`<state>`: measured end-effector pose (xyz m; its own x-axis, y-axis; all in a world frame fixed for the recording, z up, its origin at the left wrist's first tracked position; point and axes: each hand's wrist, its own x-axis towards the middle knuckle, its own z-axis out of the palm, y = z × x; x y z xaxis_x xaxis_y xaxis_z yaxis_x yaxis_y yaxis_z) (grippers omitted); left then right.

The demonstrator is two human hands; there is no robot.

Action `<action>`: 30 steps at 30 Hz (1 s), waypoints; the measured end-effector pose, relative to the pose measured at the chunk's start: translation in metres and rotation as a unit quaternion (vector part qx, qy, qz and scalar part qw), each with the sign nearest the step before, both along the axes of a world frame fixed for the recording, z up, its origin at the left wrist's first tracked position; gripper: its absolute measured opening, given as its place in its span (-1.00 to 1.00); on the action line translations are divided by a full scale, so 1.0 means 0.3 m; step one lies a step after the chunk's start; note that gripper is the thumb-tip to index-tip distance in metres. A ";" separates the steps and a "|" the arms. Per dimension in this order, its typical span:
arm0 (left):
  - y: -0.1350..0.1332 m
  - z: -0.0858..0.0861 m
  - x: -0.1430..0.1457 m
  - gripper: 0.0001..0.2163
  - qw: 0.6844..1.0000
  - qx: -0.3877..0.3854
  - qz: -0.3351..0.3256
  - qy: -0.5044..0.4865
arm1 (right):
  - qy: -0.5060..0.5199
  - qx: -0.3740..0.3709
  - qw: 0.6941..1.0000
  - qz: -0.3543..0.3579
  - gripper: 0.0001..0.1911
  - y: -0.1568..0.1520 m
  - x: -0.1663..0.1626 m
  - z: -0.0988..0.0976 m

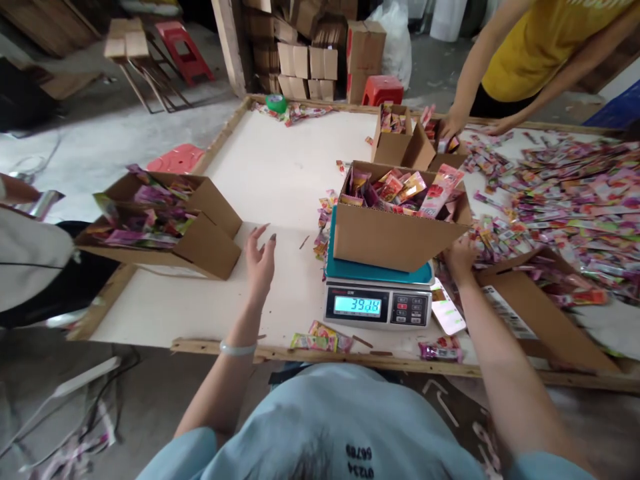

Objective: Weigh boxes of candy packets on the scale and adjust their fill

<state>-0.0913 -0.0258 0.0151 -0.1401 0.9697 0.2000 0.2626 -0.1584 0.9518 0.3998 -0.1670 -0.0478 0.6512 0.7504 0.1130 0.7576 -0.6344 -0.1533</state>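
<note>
A cardboard box (395, 233) filled with colourful packets sits on a digital scale (379, 303) whose display is lit. My left hand (260, 257) hovers above the white table to the left of the scale, fingers apart and holding nothing. My right hand (460, 257) rests against the box's right side at the edge of a heap of packets (565, 200); its fingers are mostly hidden. A second open box of packets (165, 223) stands at the table's left edge.
Another person in a yellow top (540, 47) reaches into small boxes (415, 143) at the far side. A flat cardboard sheet (545, 313) lies at the right. Loose packets (320, 340) lie along the wooden front rim. Stacked cartons and red stools stand behind.
</note>
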 end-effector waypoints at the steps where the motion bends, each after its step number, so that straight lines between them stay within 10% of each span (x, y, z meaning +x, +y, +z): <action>1: -0.003 0.003 0.012 -0.65 1.000 -0.002 -0.005 -0.001 | 0.008 0.019 1.000 -0.008 -0.55 -0.002 -0.006 0.009; 12: -0.012 0.018 0.004 -0.66 1.000 0.005 -0.015 -0.024 | 0.099 0.287 0.952 -0.045 -0.72 0.077 0.114 0.307; 21: -0.003 -0.003 -0.006 -0.65 1.000 0.000 -0.001 -0.028 | 0.098 0.580 0.794 0.156 -0.55 0.042 -0.072 0.706; 30: -0.026 0.007 -0.018 -0.64 1.000 0.000 -0.003 -0.021 | 0.208 0.404 0.813 0.364 -0.56 0.219 -0.322 0.850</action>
<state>-0.0966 -0.0337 0.0172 -0.1419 0.9708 0.1936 0.2204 -0.1597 0.9622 0.3031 -0.1011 0.2071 0.1756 0.7447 0.6440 0.6629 0.3942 -0.6365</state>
